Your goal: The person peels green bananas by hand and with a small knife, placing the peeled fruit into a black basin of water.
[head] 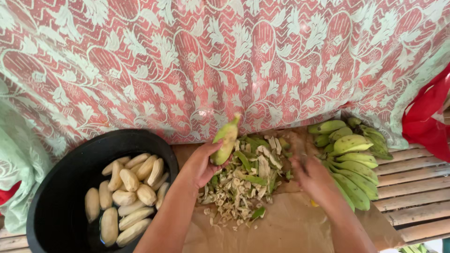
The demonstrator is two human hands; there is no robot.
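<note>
Bananas everywhere. We see the left hand (202, 164) gripping a half-peeled green banana (226, 139) above the peel heap (246, 180). Right hand (311, 175) is blurred beside the green bunch (349, 157); its grip we cannot tell. Peeled bananas (126, 194) sit in the black tub (61, 187).

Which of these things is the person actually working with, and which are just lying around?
In use:
- left hand holding a green banana
- right hand, blurred, over the peel scraps
- unpeeled green bananas
- black tub of peeled bananas in water
- brown paper under the scraps

Just lying about:
- red and white patterned cloth
- red fabric
- slatted bench
</note>
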